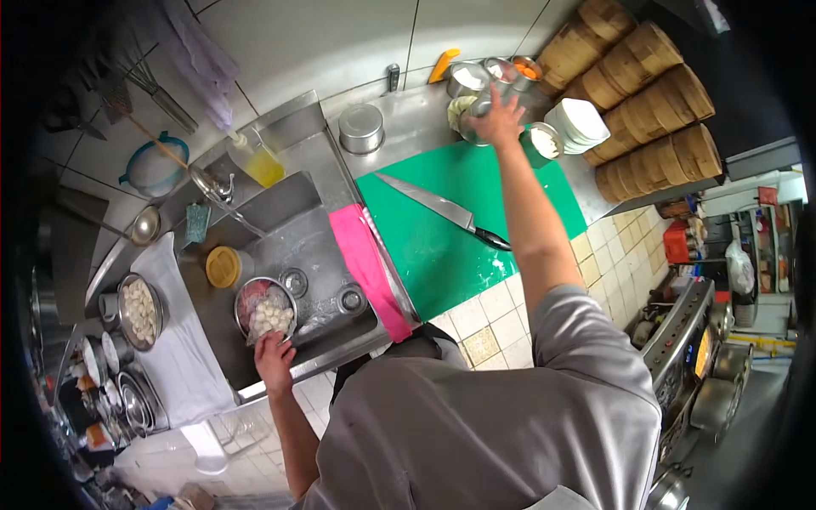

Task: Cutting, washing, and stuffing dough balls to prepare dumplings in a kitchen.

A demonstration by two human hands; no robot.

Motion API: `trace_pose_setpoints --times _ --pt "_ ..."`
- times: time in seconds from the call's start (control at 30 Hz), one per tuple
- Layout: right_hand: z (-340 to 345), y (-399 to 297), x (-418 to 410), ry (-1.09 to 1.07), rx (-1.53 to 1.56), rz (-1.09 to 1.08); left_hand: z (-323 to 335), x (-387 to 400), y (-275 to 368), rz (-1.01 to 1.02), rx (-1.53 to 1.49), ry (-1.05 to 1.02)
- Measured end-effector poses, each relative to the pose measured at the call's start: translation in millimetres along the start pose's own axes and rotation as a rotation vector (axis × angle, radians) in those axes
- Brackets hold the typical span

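My left hand (275, 364) is at the near rim of a round metal bowl (238, 305) in the sink. Its fingers pinch the edge of a clear plastic bag (258, 326) holding white balls (273, 313), beside reddish contents. My right hand (502, 120) reaches over a metal container (473, 129) at the back of the counter, fingers spread; whether they touch it is unclear. Below that arm, a large chef's knife (440, 204) lies on a green cutting board (408, 255), its black handle (491, 239) partly under the forearm.
Bamboo steamers (663, 162) are stacked at the right, beside white dishes (577, 124). A lidded metal pot (361, 127) stands behind the board. Pink cloth (363, 268) drapes the sink's edge. A yellow-lidded tub (224, 268) sits in the sink; a bowl of white pieces (140, 311) stands left.
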State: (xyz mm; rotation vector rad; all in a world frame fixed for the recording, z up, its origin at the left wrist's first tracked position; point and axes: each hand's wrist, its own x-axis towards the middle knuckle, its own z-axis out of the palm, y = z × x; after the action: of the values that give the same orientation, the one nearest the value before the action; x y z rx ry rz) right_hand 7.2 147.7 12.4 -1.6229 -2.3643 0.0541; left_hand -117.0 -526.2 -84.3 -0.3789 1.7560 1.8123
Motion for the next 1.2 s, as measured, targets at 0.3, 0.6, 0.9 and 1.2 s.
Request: trace_pose_setpoints --times 0.3,0.6,0.9,1.2 --pt "-2.4 21.4 -95.6 -0.182 0.822 -0.477 171.3 -58.8 22.5 -0.064 -0.001 -0.382" --pt "-19.6 14.1 -227.6 -0.489 1.037 -0.605 252.4 -34.3 31.5 -0.235 -0.277 -0.310" --pt "3.2 176.6 -209.4 -0.480 0.367 -0.414 361.4 -4.4 62.6 0.986 0.837 -0.222" --pt "-26.3 246.4 -251.1 -0.195 0.934 0.004 429.7 34.9 -3.3 1.053 0.974 -0.473"
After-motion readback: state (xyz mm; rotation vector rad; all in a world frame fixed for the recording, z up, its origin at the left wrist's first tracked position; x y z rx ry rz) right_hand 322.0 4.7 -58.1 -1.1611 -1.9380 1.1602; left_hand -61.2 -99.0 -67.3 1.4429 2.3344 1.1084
